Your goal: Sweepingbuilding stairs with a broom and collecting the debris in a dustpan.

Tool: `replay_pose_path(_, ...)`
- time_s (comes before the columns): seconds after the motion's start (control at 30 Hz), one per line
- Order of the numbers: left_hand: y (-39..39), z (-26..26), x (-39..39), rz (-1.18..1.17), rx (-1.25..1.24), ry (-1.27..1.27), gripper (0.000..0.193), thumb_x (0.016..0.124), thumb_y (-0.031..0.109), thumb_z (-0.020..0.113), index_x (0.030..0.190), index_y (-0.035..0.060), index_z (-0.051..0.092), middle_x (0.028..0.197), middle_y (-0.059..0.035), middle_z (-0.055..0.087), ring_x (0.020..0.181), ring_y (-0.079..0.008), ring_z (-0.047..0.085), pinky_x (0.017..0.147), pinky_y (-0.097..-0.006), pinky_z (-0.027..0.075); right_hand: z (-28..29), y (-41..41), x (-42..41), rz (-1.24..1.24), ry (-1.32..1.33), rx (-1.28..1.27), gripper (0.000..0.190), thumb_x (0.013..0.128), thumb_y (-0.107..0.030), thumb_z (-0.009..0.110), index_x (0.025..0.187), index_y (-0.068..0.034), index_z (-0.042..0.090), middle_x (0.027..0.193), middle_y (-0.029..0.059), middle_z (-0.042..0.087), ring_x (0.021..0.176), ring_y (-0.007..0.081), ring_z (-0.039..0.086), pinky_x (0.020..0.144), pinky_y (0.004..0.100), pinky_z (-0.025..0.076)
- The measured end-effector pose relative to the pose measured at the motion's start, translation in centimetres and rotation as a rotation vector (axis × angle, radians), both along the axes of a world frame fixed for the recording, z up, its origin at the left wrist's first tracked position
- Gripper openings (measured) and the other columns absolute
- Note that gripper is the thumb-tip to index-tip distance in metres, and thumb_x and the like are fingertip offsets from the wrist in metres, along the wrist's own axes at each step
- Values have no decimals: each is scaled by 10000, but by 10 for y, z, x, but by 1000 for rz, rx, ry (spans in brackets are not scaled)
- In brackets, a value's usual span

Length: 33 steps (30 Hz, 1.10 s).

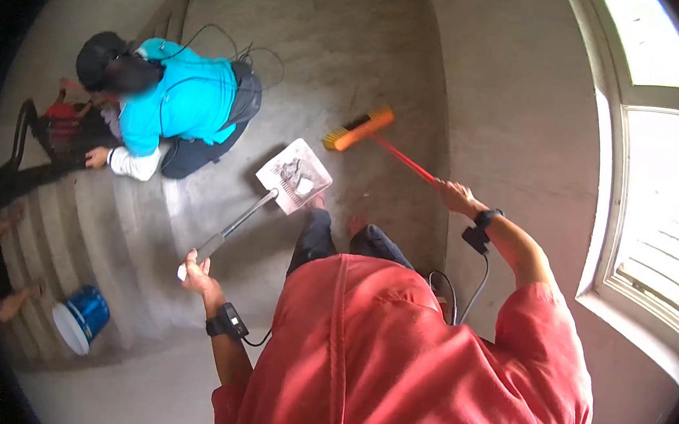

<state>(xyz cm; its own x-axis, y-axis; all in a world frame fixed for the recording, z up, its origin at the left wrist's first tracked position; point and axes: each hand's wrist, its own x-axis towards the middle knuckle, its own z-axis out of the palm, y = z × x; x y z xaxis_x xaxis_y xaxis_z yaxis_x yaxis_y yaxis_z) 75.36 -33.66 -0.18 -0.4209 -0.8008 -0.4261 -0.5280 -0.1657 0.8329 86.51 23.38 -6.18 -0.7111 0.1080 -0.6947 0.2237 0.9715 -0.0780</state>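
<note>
My left hand (200,276) grips the end of a long-handled dustpan (268,178). Its pale pan holds grey debris (296,173) and a white lump (304,186), in front of my bare feet. Closed around the red handle of a push broom (358,128) is my right hand (458,197). The broom's orange head, with yellow and dark bristles, lies ahead and to the right of the pan, apart from it. Each of my wrists wears a strapped device with a cable.
A person in a turquoise shirt (190,95) crouches at the top of concrete stairs (97,217) on the left. More people are partly visible lower on the stairs. A blue bucket (87,315) with a white end stands there too. On my right are a wall (503,105) and a window (664,195).
</note>
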Motion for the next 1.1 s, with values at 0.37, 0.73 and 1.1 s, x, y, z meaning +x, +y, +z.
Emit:
replay_pose_path(0.37,89,-33,-139,-348,109,-11,195,647,132,613,810,29,581,887,-45,565,868,-188,523,793,-415,422,91,10,-9,-741,-10,-301,304,817,-223,383,1088,-126,481,607,172,522,528,286,562,488,377,425)
replay_pose_path(0.73,223,-26,-228,-695,180,-10,169,729,139,586,871,55,553,929,-36,533,902,-156,498,844,-397,399,-48,112,-170,-591,291,-125,385,779,-82,399,1158,-135,443,851,196,575,803,347,558,669,444,438)
replay_pose_path(1.1,287,-42,-315,-914,175,-26,205,733,101,621,923,42,572,855,-28,552,788,-122,520,722,-261,432,-84,109,-275,-944,251,-221,360,809,-156,348,1153,-144,453,905,213,569,851,354,552,717,442,430)
